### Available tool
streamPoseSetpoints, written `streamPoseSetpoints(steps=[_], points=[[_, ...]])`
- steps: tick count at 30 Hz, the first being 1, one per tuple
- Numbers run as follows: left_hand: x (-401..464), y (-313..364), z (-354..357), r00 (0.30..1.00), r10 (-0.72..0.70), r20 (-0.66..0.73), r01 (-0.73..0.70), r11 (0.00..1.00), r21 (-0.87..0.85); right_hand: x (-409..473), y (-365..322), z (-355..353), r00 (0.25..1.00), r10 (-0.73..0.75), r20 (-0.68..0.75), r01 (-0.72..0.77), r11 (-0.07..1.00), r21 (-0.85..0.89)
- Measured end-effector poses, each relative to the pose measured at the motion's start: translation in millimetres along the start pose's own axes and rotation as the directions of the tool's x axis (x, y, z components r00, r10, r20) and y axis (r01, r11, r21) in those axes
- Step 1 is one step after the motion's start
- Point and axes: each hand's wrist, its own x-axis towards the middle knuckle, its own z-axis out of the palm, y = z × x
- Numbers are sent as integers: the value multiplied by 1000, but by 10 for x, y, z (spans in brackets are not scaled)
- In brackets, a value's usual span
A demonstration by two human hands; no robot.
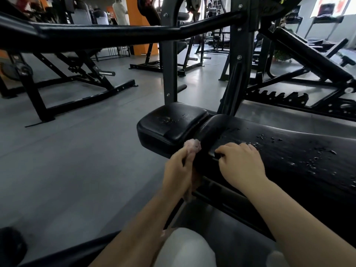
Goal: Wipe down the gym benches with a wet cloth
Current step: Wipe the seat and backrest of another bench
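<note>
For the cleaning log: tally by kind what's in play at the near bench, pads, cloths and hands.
Bench pads: 2, the small seat pad and the long back pad, both wet with droplets
Cloths: 1, pink cloth in the left hand
Hands: 2, the right hand resting on the long pad
Total: 5

Black bench pads [289, 151] beaded with droplets, pale pink cloth [192, 146], grey floor [77, 151], orange pillar [143, 26]
</note>
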Motion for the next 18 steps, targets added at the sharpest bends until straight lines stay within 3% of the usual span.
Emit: streamPoseSetpoints(steps=[3, 5, 7, 9, 10, 12, 15, 18], points=[[179, 121, -274, 968, 197, -158, -169, 970, 173, 70, -19, 44, 999, 0, -32, 0, 1000, 8], [330, 66, -404, 972, 199, -127, -150, 936, 319, 104, -70, 82, 998, -14, -65, 17, 998, 53], [420, -85, -458, 982, 179, 62, -187, 864, 468, 133, -141, 116, 994, -74, -82, 81, 993, 85], [450, -285, -449, 924, 141, 355, -344, 713, 611, 153, -223, 120, 993, -117, -26, 118, 990, 76], [484, -414, -441, 890, 127, 438, -414, 626, 660, 164, -256, 137, 992, -129, 11, 128, 989, 67], [594, -479, -461, 855, 63, 515, -466, 530, 709, 196, -309, 158, 988, -150, 33, 149, 988, 34], [897, -437, -458, 796, -66, 601, -507, 469, 723, 233, -357, 162, 991, -134, 22, 133, 991, 28], [1215, -264, -338, 756, -197, 624, -474, 494, 729, 283, -346, 208, 992, -124, -26, 125, 991, 38]])
